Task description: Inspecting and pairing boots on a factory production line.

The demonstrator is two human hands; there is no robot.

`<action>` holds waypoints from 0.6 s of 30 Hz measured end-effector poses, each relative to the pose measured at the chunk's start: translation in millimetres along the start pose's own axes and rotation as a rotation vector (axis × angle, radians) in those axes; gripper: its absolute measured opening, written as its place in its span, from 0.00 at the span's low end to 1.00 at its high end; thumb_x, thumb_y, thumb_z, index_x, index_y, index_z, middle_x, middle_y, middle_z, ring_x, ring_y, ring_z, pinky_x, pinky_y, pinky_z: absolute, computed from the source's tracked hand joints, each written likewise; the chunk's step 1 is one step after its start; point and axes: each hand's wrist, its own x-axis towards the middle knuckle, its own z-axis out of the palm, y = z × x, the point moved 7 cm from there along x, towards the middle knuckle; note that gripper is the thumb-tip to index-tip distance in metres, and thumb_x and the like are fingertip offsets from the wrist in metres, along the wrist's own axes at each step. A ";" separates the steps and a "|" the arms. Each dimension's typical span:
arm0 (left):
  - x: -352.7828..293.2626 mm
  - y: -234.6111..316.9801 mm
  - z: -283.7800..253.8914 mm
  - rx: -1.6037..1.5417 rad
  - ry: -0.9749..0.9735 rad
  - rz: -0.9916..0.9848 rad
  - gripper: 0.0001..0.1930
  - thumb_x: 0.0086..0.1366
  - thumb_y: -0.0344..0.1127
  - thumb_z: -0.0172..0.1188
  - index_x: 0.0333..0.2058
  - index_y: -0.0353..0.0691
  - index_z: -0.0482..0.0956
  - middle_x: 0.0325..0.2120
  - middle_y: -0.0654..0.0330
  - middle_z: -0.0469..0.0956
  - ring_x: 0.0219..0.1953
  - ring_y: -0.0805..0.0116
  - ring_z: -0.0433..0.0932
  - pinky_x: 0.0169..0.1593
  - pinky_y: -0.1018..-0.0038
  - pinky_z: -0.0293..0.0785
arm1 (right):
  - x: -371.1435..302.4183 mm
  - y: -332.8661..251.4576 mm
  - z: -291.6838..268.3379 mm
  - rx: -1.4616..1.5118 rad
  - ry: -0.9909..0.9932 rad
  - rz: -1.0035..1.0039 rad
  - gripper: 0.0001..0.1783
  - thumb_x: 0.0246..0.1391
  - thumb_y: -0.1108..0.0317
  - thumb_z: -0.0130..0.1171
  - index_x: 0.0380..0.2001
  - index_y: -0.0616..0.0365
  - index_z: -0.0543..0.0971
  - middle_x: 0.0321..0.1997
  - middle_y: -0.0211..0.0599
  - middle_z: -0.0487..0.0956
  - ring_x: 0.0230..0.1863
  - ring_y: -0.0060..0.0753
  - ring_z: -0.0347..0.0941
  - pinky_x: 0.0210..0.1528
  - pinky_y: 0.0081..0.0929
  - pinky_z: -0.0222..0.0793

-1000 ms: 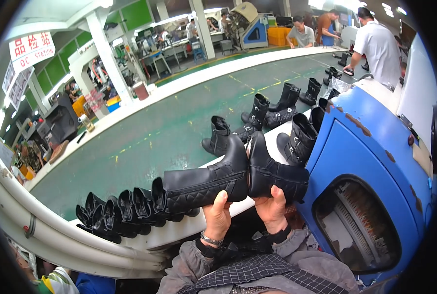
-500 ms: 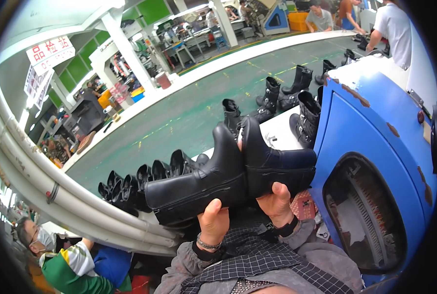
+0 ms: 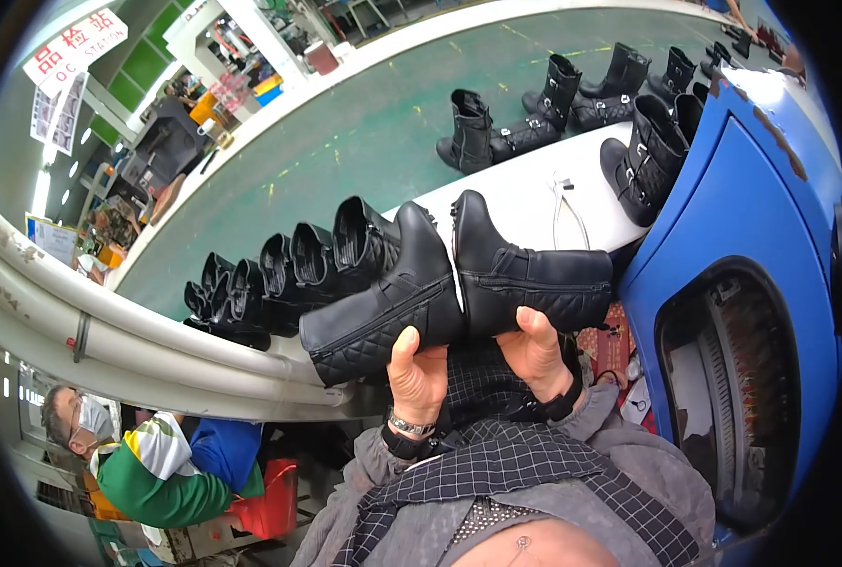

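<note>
Two black boots lie side by side in my hands, toes pointing away from me and shafts spread outward. My left hand is closed on the left boot, its thumb against the quilted side below a long zipper. The other boot is gripped by my right hand, thumb up along its quilted shaft. Zippers run along the facing sides of both. The fingers of both hands are mostly hidden beneath the boots. A narrow gap shows between the two toes.
Several black boots stand in a row beyond my left hand. More buckled boots stand on the green conveyor belt and its white ledge. A blue machine flanks my right. White pipes and a masked person are at left.
Both boots have turned in my hands, showing more of their quilted sides and zippers. Their toes have drawn slightly apart. My view has tipped down, and both hands keep their hold.
</note>
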 end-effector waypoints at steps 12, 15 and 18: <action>5.2 -7.8 -8.3 0.033 0.031 -0.024 0.22 0.58 0.37 0.59 0.51 0.37 0.73 0.48 0.56 0.77 0.51 0.60 0.76 0.58 0.61 0.69 | 2.9 -5.8 11.6 -0.074 0.094 -0.027 0.30 0.47 0.60 0.60 0.53 0.63 0.72 0.51 0.40 0.78 0.55 0.38 0.72 0.61 0.38 0.63; 6.1 -6.1 -13.3 0.086 0.015 0.027 0.26 0.56 0.38 0.59 0.53 0.36 0.71 0.51 0.56 0.75 0.55 0.59 0.72 0.59 0.61 0.67 | 0.7 0.1 1.6 -0.085 0.062 0.050 0.32 0.44 0.61 0.61 0.54 0.63 0.71 0.54 0.38 0.76 0.56 0.38 0.71 0.62 0.38 0.62; 0.1 -2.8 -22.6 0.082 0.009 0.023 0.29 0.52 0.35 0.60 0.55 0.37 0.69 0.53 0.56 0.73 0.56 0.58 0.71 0.60 0.59 0.66 | -3.2 4.9 -11.0 -0.112 0.031 -0.004 0.36 0.43 0.65 0.62 0.58 0.62 0.68 0.58 0.40 0.73 0.59 0.39 0.68 0.64 0.39 0.60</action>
